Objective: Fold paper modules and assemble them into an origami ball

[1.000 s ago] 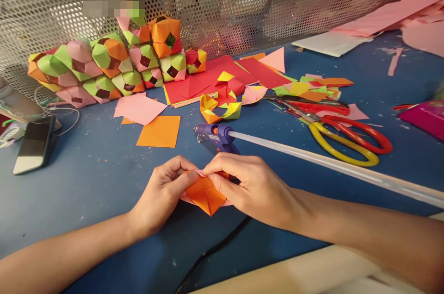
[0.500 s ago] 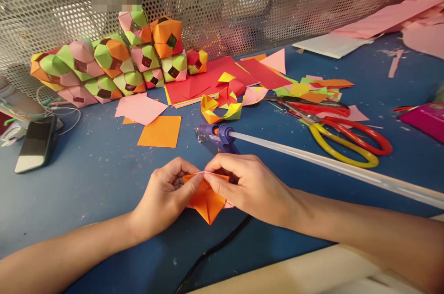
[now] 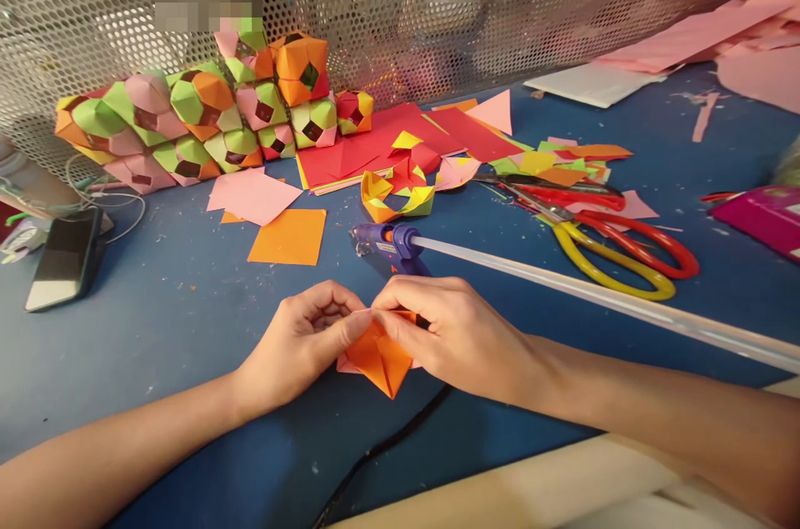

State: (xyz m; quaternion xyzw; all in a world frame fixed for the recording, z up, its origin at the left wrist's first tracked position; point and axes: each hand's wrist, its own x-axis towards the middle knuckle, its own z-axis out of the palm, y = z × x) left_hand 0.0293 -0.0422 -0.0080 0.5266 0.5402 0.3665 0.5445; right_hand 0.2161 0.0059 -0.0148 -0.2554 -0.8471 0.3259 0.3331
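Observation:
A folded orange paper piece [image 3: 380,360] with a pink layer under it sits low over the blue table [image 3: 175,321], near the front. My left hand [image 3: 300,346] pinches its left upper edge, fingers curled. My right hand [image 3: 456,333] pinches its top edge from the right, thumb and forefinger pressed together. Both hands meet at the top of the fold. Just behind my hands lies a blue glue gun [image 3: 391,244] with a long clear glue stick [image 3: 593,304] running to the right.
Red and yellow scissors [image 3: 616,242] lie at right. Loose orange [image 3: 288,237] and pink [image 3: 253,194] squares, a red paper stack [image 3: 375,147] and a row of folded paper cubes [image 3: 206,117] sit behind. A phone [image 3: 62,258] lies at left. A black cable [image 3: 375,454] runs forward.
The orange piece has shifted slightly to the right and turned a little between my fingers. My fingertips have closed tighter over its top edge.

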